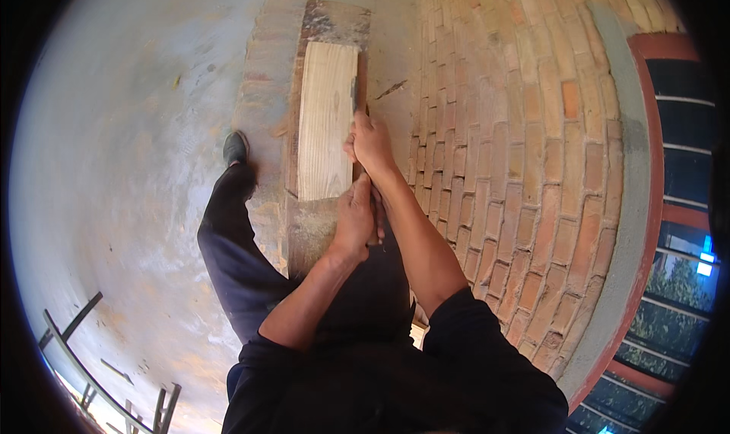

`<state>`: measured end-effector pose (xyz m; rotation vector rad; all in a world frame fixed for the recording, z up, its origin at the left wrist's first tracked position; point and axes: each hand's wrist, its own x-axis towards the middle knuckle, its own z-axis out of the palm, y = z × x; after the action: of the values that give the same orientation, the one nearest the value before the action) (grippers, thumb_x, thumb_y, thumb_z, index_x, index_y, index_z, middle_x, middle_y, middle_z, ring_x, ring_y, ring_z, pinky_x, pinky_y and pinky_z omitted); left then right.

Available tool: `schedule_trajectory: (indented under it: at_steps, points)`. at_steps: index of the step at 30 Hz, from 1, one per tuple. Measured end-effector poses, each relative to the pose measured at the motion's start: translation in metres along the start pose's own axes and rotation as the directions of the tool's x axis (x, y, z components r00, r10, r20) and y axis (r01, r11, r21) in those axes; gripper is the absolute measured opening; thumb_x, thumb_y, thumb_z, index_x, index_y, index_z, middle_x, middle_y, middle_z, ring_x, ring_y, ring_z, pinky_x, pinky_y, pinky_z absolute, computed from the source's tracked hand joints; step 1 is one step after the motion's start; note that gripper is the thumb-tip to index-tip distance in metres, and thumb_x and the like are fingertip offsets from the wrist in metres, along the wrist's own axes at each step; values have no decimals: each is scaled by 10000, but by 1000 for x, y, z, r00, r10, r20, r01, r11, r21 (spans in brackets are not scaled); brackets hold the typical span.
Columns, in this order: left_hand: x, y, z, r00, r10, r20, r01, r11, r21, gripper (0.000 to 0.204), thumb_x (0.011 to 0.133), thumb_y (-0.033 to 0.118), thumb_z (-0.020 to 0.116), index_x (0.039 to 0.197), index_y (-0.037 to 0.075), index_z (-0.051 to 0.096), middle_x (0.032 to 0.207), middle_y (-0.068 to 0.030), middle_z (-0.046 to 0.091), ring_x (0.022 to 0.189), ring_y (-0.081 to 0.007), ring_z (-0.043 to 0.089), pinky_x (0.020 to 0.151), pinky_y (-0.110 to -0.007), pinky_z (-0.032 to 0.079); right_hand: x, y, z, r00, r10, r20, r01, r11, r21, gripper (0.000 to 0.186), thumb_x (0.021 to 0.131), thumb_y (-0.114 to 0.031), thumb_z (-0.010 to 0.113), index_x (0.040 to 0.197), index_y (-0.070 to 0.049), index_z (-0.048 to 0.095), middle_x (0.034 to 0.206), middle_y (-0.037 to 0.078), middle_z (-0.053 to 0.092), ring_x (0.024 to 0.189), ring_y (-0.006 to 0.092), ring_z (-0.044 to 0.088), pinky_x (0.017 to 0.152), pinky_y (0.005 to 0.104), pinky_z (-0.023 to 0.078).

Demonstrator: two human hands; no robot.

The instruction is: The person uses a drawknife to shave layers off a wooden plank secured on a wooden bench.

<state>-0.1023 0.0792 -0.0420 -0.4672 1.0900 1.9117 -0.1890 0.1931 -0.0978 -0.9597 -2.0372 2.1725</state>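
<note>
A pale, planed wooden board (327,122) lies lengthwise on a narrow, worn wooden bench (334,23) in front of me. Along the board's right edge runs a slim hand tool with a dark metal blade (354,92); its exact kind is hard to tell. My right hand (370,141) is closed around the tool farther out, beside the board's right edge. Nearer to me, my left hand (355,215) is closed on the tool's rear part, just past the board's near end. Both hands cover most of the tool's length.
A brick wall (525,168) rises close on the right, with a red-framed barred window (684,175) beyond it. My shoe (236,147) rests on the floor left of the bench. A dark metal frame (76,350) stands at the lower left.
</note>
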Motion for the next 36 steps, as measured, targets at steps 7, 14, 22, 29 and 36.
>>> schedule_trajectory:
  at_steps: [7,14,22,29,36]
  points:
    - [-46,-44,-22,1000,3,-13,-2,996,84,455,1097,378,348,796,86,524,483,-55,456,315,-172,378,299,-309,286,-66,43,0,993,113,-19,-114,993,-16,582,1065,-406,386,556,-126,376,452,51,452,356,156,419,377,348,330]
    - [-20,-24,-24,1000,3,11,-3,1000,-4,453,1113,357,336,806,73,511,515,-48,486,335,-140,423,298,-274,303,-38,23,10,999,-52,1,52,993,-110,521,1063,-385,400,618,-121,338,469,10,346,362,146,418,356,333,288]
    - [-20,-13,-17,999,-36,9,36,999,-16,424,1112,345,359,810,83,502,533,-34,477,343,-134,425,309,-275,328,-29,12,4,1000,13,-26,-15,995,-102,533,1048,-361,406,582,-102,394,469,58,466,359,161,437,376,329,336]
    - [-50,-54,-33,999,44,27,-45,998,39,464,1116,363,334,781,81,485,480,-34,447,319,-126,402,295,-273,304,-77,46,2,999,-15,-33,11,995,-95,554,1080,-408,399,602,-144,305,458,27,390,334,144,402,342,336,284]
    - [-45,-41,-36,999,29,37,-32,997,75,404,1100,314,345,818,78,513,475,-42,449,296,-148,375,272,-284,287,-69,43,12,996,-25,-82,18,997,-77,536,1054,-314,383,573,-78,364,442,42,415,324,168,441,347,363,310]
